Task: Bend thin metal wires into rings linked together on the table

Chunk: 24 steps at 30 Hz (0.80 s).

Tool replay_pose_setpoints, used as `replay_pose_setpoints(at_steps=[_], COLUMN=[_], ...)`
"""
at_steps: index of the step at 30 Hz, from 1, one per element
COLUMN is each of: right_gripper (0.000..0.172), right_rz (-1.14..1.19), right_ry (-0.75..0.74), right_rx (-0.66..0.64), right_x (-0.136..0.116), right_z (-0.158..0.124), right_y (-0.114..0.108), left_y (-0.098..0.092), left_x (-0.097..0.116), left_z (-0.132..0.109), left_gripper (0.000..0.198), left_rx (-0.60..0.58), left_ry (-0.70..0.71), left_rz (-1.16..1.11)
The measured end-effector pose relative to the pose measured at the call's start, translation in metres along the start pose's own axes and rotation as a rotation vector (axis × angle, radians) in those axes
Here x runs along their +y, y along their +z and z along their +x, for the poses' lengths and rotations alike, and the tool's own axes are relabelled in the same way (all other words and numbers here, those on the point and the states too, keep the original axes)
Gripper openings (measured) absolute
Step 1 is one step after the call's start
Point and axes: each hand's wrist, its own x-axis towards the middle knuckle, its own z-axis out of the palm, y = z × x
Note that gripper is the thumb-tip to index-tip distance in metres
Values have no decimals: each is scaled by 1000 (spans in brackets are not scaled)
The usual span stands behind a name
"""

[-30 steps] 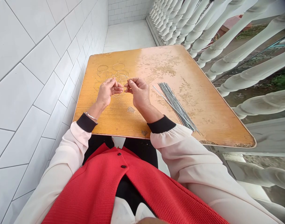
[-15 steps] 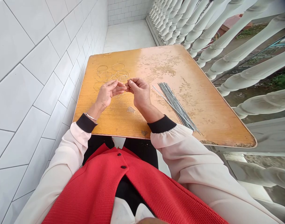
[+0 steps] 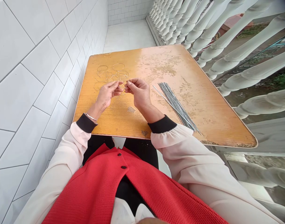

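My left hand (image 3: 107,94) and right hand (image 3: 138,92) face each other over the tabletop with a small gap between them, the fingers curled in toward the thumbs. My left fingers (image 3: 117,88) and right fingertips (image 3: 128,84) look lightly pinched, but anything between them is too thin to make out, so I cannot tell whether either hand has hold of something. Just beyond my left hand, a loose cluster of thin wire rings (image 3: 110,74) lies flat, several overlapping. To the right of my right hand lies a bundle of straight grey wires (image 3: 177,105), slanting toward the near edge. The wooden table (image 3: 198,105), its orange finish worn and patchy, stands between a white tiled wall (image 3: 39,93) and a row of white balusters (image 3: 226,46). A thin bangle (image 3: 91,117) circles my left wrist, and my pale sleeves (image 3: 186,155) end in black cuffs.
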Motion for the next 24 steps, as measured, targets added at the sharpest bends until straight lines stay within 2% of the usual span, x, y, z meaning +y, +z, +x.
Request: replay_pose_setpoints(at_steps=[5,9,24], right_gripper=[13,10,14], right_rz=[24,6,-73], right_ry=[21,10,-11], right_rx=[6,-3,-93], right_x=[-1,-1,1], right_z=[-1,-1,-2], right_y=[1,0,-5], left_y=[2,3,3], left_x=[2,1,-2], left_z=[-1,-1,2], left_gripper=[14,11,12], left_rx=[55,47,59], left_ry=[-16,-24,-22], left_rz=[-48,-44,-182])
